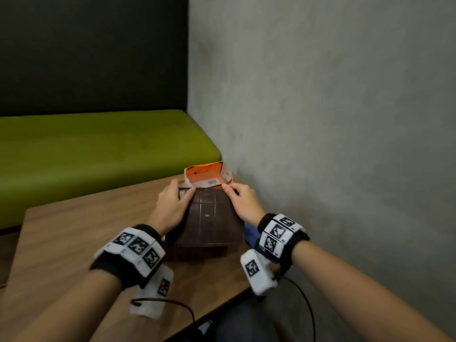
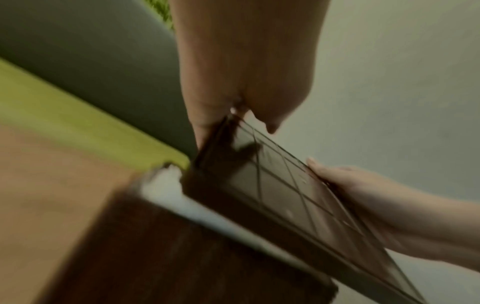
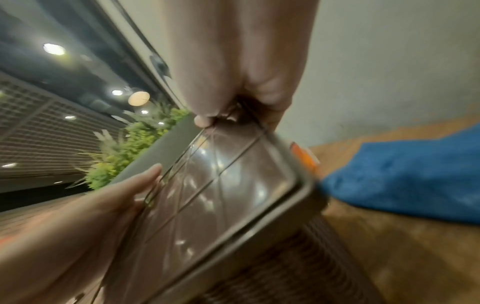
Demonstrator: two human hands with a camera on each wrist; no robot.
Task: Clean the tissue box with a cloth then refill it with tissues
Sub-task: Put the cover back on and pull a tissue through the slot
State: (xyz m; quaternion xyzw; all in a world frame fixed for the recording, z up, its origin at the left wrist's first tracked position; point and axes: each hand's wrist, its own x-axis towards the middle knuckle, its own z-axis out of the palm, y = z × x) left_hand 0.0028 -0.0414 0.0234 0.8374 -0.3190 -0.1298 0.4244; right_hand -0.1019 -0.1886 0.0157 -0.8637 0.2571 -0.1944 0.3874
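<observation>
— Wrist bands fill the lower frame; above them, mid-frame, the left hand [image 1: 170, 208] and right hand [image 1: 240, 198] each pinch a far corner of the dark lid [image 1: 209, 218] on the brown tissue box [image 1: 197, 248].

— Handling?

— Lid looks rigid, glossy, probably slippery — grip edges. Orange tissue pack [image 1: 207, 177] behind: light, soft. Blue cloth [image 3: 405, 176] lies right.
</observation>
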